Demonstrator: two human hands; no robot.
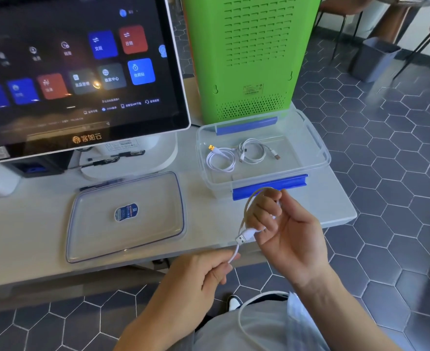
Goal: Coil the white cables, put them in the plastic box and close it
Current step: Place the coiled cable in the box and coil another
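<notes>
Right hand (282,231) with fingers curled through a white cable (247,211) loop, left hand (203,272) pinching its tail, two coiled cables (236,154) inside open plastic box (317,148), lid (125,216) flat beside it

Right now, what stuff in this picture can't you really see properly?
Head view, the only one:
- The cable being coiled: part of its loop is hidden by the right hand; its far end is covered by the left hand.
- The label on the lid: print too small to read.
- The screen: cut off by the left and top edges, small text blurred.
- The green machine: top cut off by the edge.
</notes>
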